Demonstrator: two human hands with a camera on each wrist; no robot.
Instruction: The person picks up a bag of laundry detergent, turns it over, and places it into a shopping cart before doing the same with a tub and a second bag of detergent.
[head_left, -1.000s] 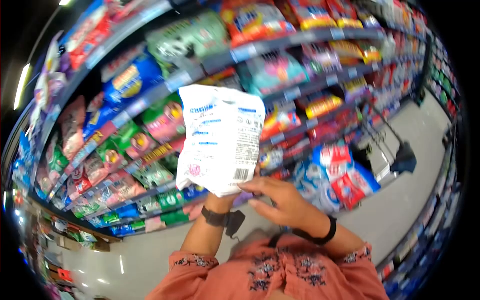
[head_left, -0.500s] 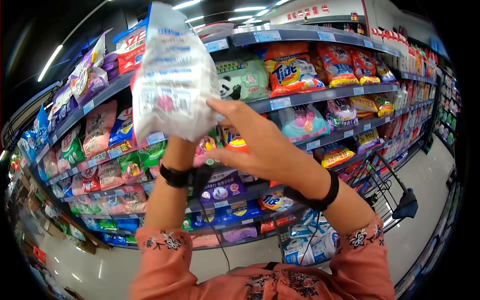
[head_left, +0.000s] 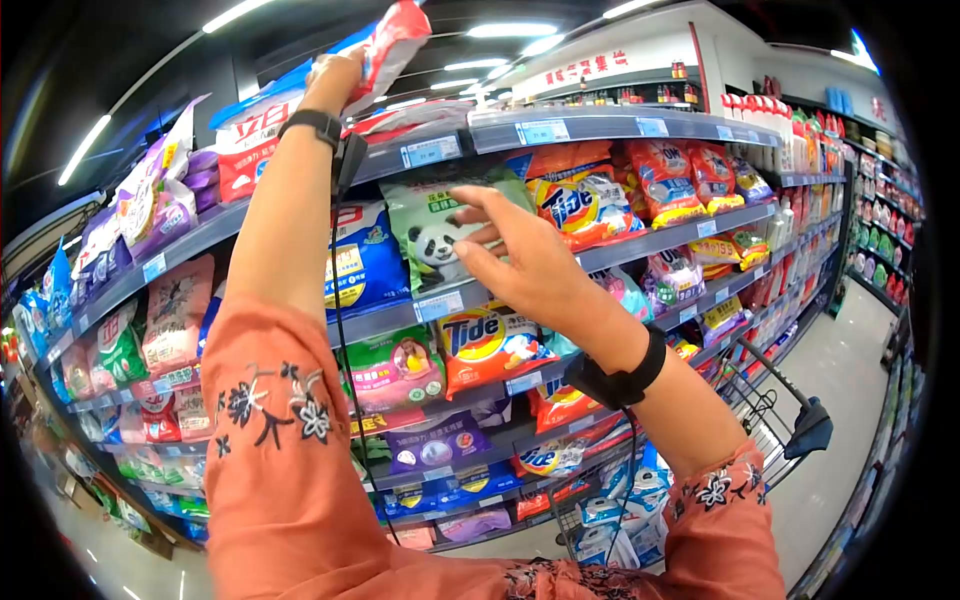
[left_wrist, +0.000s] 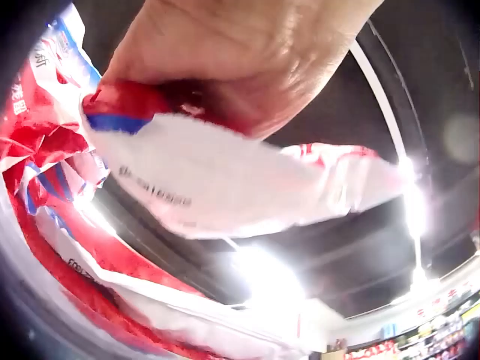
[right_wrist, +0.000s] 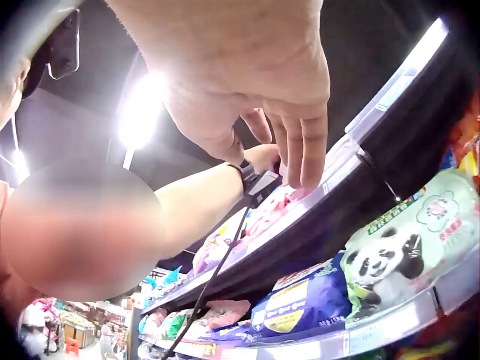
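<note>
High over the top shelf, my left hand (head_left: pixel 335 82) grips a red, white and blue detergent bag (head_left: pixel 396 48). In the left wrist view, the fingers curl over an edge of that bag (left_wrist: pixel 217 180), whose white side faces the camera. More red-and-white bags (left_wrist: pixel 45 112) lie right beside it. A similar red-and-white bag (head_left: pixel 250 140) stands on the top shelf, left of my arm. My right hand (head_left: pixel 525 255) holds nothing. Its fingers are loosely bent in front of a green panda bag (head_left: pixel 440 235), and the right wrist view shows them hanging down (right_wrist: pixel 259 90).
Tide bags (head_left: pixel 580 205) and other detergents fill the shelves below the top shelf's edge (head_left: pixel 610 125). A shopping cart (head_left: pixel 765 420) with several packages stands at the lower right. Thin black cables (head_left: pixel 345 380) hang from my wrists.
The left hand has carried the detergent bag from in front of the shelves up over the top shelf, turning it. My right hand has let its touch on the bag go and stays lower.
</note>
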